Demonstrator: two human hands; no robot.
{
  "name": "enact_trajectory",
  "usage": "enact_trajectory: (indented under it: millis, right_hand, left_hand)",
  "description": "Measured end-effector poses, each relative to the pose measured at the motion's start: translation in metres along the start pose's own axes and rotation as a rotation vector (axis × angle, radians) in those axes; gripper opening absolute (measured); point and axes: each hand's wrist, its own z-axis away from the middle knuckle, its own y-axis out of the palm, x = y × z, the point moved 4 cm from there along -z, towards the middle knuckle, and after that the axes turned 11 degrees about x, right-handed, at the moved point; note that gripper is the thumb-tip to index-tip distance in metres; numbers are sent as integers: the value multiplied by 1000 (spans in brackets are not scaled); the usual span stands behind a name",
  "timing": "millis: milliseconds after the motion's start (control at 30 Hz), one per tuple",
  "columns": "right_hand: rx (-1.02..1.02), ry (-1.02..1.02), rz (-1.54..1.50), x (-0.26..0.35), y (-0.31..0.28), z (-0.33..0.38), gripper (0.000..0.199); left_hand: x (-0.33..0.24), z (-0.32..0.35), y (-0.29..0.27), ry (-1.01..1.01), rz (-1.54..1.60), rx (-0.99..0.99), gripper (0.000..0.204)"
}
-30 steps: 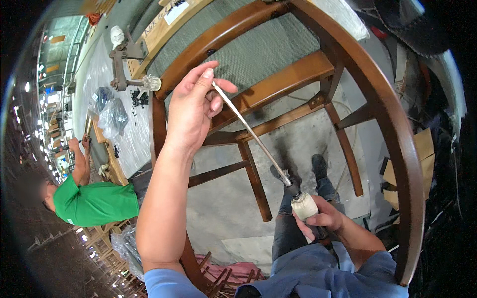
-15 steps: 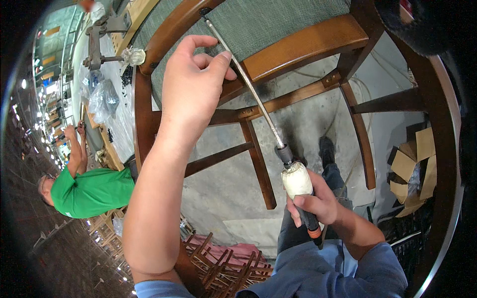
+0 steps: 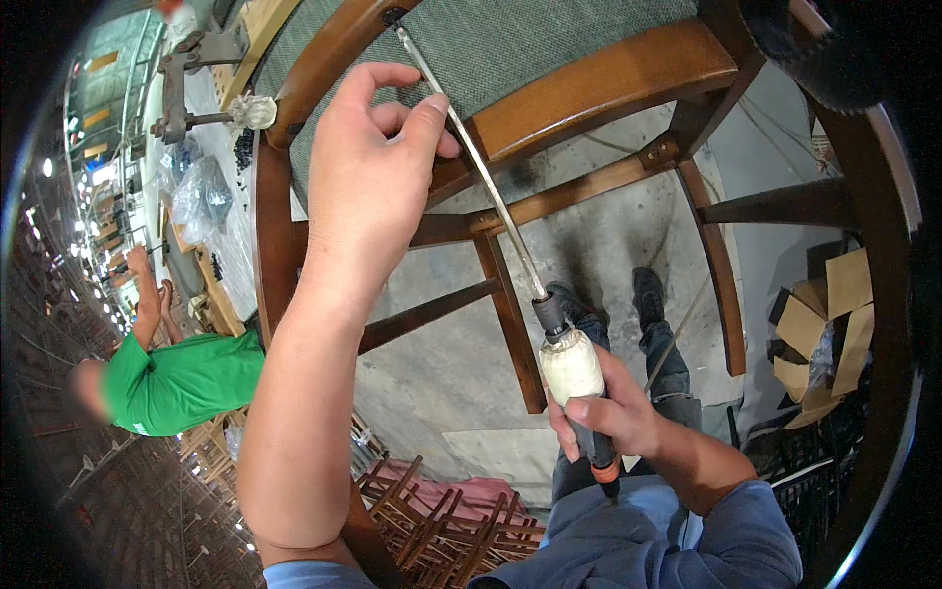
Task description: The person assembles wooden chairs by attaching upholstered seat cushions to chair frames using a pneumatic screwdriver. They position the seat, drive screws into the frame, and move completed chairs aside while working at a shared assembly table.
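My right hand (image 3: 613,407) is wrapped round the grip of a power screwdriver (image 3: 574,368) with a pale wrapped collar. From its chuck a long metal bit (image 3: 491,191) runs up to a dark recess (image 3: 394,17) in the curved wooden frame of a chair (image 3: 608,93). The bit's far end meets that recess; any screw there is too small to make out. Beside the bit is my left hand (image 3: 373,162), fingers loosely curled and apart, thumb and index tips close against the shaft. Whether they touch it I cannot tell. Green-grey fabric (image 3: 549,49) covers the chair's seat.
A metal clamp arm with a plastic-wrapped pad (image 3: 253,113) presses near the frame's left side. Plastic bags (image 3: 201,201) lie on a bench at left, near a person in a green shirt (image 3: 191,383). An open cardboard box (image 3: 824,339) stands at right, stacked chair frames (image 3: 451,520) below.
The screwdriver and both my hands have shifted slightly left in the picture, the bit's tip staying at the recess. The person in green has moved their arms.
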Motion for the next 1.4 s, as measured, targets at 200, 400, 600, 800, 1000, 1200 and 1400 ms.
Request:
enact_trajectory:
  millis: [200, 400, 600, 800, 1000, 1200, 1400]
  right_hand:
    - [-2, -4, -6, 1, -1, -1, 41]
    - [-16, -15, 6, 1, 0, -4, 41]
    - [9, -6, 1, -4, -2, -3, 43]
    - [0, -26, -35, -5, 5, -6, 44]
    - [8, -3, -32, -1, 1, -5, 44]
    - [4, 31, -8, 8, -7, 6, 40]
    - [-15, -6, 25, 10, -9, 5, 37]
  left_hand:
    - [2, -1, -1, 20, -6, 1, 30]
    - [3, -2, -1, 17, -1, -3, 30]
    - [3, -1, 0, 19, 2, 0, 30]
    - [2, -2, -1, 0, -23, 4, 30]
    - [2, -3, -1, 16, -15, -3, 30]
    - [2, -1, 0, 13, -8, 5, 30]
    - [1, -1, 0, 16, -8, 0, 32]
